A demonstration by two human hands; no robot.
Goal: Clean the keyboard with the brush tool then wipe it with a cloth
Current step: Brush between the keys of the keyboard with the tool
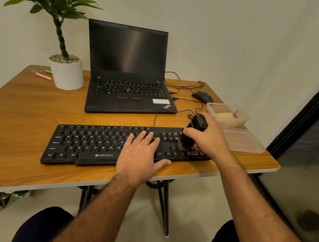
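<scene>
from my head view, my left hand lies flat with fingers spread on the black zebronics keyboard at the wooden table's front edge, while my right hand grips the black brush tool, bristles down on its right-end keys.

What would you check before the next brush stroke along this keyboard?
1. Brush tool gripped in right hand: ok.
2. Bristles on the keys at the right end: ok.
3. Left hand flat on the keyboard, steadying it: ok.
4. Left fingers out of the brush's path leftward: not ok.
5. Wiping cloth ready in the clear container: cannot tell.
</scene>
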